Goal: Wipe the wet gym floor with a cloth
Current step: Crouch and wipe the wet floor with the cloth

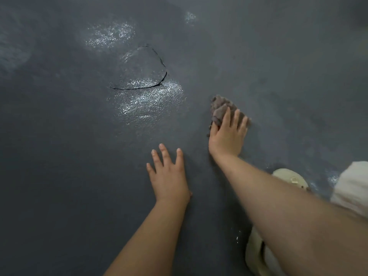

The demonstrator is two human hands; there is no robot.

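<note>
Right hand presses the cloth flat-fingered to mop toward the sheen at 10 o'clock, while the left hand is splayed open on the floor, probably for balance.

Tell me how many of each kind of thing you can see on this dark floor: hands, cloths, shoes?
Hands: 2, the left hand flat on the floor, the right hand pressing on the cloth
Cloths: 1, the grey cloth
Shoes: 2, one pale shoe and another pale shoe
Total: 5
</note>
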